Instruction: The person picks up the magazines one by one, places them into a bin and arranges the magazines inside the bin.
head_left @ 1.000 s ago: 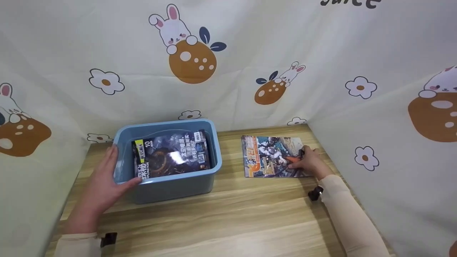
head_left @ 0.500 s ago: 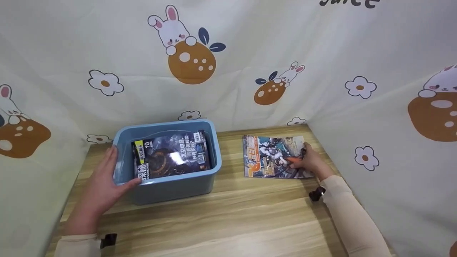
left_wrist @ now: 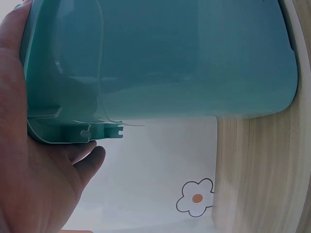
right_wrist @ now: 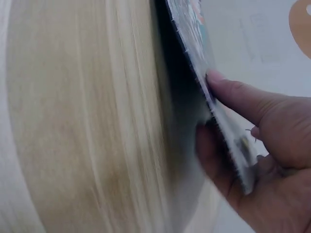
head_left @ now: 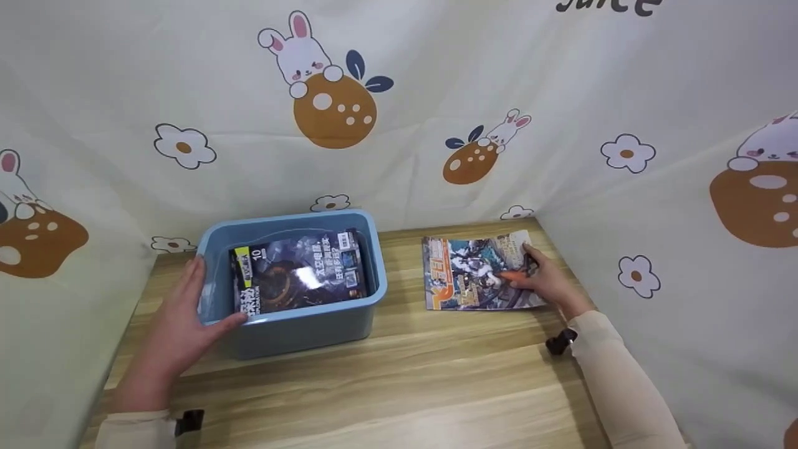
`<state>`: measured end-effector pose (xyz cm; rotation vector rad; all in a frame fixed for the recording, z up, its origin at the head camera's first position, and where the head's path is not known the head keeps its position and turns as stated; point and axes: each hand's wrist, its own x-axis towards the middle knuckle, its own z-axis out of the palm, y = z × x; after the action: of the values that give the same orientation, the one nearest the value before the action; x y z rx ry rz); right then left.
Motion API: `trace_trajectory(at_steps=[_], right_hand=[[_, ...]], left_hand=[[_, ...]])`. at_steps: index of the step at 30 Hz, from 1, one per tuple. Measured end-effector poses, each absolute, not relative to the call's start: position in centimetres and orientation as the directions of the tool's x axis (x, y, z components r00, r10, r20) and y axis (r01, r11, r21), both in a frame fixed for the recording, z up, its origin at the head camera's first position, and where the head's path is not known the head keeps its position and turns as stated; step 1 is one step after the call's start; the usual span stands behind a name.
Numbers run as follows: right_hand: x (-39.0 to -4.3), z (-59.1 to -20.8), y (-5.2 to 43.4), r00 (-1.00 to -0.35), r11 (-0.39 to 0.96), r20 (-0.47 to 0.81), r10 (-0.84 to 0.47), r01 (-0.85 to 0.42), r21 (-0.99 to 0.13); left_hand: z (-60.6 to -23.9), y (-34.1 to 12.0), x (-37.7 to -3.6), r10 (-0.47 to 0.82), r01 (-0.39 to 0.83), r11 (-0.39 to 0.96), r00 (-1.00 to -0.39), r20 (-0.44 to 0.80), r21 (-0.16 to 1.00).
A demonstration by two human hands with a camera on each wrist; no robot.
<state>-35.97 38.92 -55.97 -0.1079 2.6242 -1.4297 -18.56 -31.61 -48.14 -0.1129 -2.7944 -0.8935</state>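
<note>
On the right of the table, my right hand (head_left: 552, 284) grips the right edge of a magazine (head_left: 464, 274) with an orange title. In the right wrist view the thumb lies on its cover and the fingers are beneath; that edge is raised off the wood. My left hand (head_left: 177, 330) holds the left front corner of a blue plastic bin (head_left: 305, 333), its thumb over the front rim. The left wrist view shows the palm against the bin's wall (left_wrist: 160, 58). Inside the bin lies a dark magazine (head_left: 305, 268) with a yellow label, cover up; whatever is under it is hidden.
The wooden table (head_left: 399, 380) ends at a pale curtain (head_left: 411, 174) printed with rabbits and flowers, which closes off the back and both sides. A strip of bare wood separates the bin from the magazine on the right.
The right edge of the magazine has been lifted a little, and my right hand has shifted slightly to the right with its fingers under it. Left hand and bin stay put.
</note>
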Motion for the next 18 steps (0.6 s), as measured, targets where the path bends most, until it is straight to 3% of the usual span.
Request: trace_trajectory(at_steps=[9, 18], right_hand=[[-36.3, -56.4, 40.1, -0.984, 0.453, -0.046, -0.171, -0.037, -0.891], [-36.0, -56.7, 40.4, -0.983, 0.35, -0.101, -0.152, 0.042, -0.936]], left_hand=[[-48.2, -31.7, -18.5, 0.014, 0.138, 0.811, -0.976, 0.216, 0.569], [-48.1, -31.7, -18.6, 0.01, 0.126, 0.819, -0.979, 0.205, 0.559]])
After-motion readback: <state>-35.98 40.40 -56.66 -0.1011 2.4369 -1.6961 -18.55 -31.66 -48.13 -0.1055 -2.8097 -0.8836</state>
